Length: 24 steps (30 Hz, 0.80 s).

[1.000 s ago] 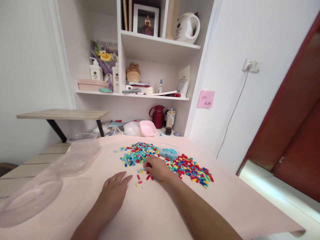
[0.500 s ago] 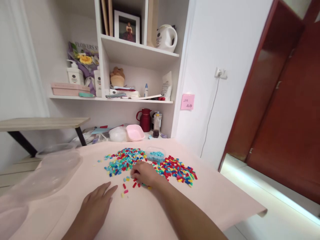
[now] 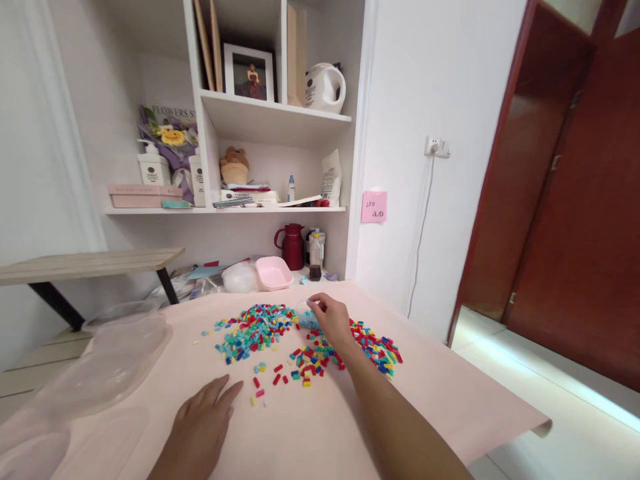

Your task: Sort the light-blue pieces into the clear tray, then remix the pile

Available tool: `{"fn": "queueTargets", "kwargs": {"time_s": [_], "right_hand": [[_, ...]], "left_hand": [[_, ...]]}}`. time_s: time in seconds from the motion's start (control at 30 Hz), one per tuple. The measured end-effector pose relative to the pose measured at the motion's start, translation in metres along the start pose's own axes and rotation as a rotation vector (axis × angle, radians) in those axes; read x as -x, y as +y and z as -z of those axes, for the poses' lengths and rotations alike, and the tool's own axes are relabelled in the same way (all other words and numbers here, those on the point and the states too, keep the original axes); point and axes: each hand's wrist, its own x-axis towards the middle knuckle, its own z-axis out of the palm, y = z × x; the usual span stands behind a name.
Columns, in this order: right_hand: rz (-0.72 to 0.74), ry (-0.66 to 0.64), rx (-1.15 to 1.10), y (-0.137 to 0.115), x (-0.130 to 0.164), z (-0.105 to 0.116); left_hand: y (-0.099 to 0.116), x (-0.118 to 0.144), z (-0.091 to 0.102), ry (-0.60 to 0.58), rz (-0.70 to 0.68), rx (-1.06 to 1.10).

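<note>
My right hand (image 3: 331,320) hangs over a small clear plastic container (image 3: 301,307) that holds light-blue building bricks (image 3: 309,321). Its thumb and fingers are pinched together; whatever is between them is too small to make out. Part of the container is hidden behind the hand. My left hand (image 3: 203,417) lies on the pink tabletop with fingers stretched out, holding nothing. Just right of its fingertips are a few loose bricks, among them a pink brick (image 3: 260,393). A mixed pile of bricks (image 3: 255,330) spreads left of the container, and another colourful pile (image 3: 375,347) lies to the right.
Clear plastic tubs and lids (image 3: 105,360) lie along the table's left side. A pink basin (image 3: 274,273), a dark red jug (image 3: 291,247) and a bottle (image 3: 315,259) stand at the back below the shelves. The pink table cover (image 3: 450,400) ends at the right edge.
My right hand has moved from the front of the left brick pile, back and to the right, to the clear container. My left hand stays flat. The view has shifted slightly.
</note>
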Motion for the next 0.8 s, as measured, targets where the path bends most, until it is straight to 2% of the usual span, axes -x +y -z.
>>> {"fn": "queueTargets", "kwargs": {"time_s": [0.1,0.23,0.47,0.67,0.73,0.8], "right_hand": [[-0.087,0.112,-0.022,0.008,-0.004,0.006],[-0.166,0.165,-0.034,0.021,-0.008,0.010],[-0.224,0.124,-0.102,0.033,-0.008,0.007],[-0.217,0.143,-0.191,0.026,-0.007,0.008],[-0.179,0.100,-0.230,0.019,-0.003,0.006],[-0.114,-0.001,-0.220,0.012,0.003,0.000]], "left_hand": [[-0.001,-0.001,-0.002,0.012,-0.003,-0.002],[-0.005,-0.002,-0.006,0.022,-0.009,-0.005],[-0.004,-0.004,-0.006,0.010,-0.001,-0.032],[0.000,-0.001,0.001,-0.001,0.007,-0.011],[0.001,0.001,0.002,0.014,0.005,0.019],[0.002,0.004,0.003,0.036,-0.010,0.056]]}}
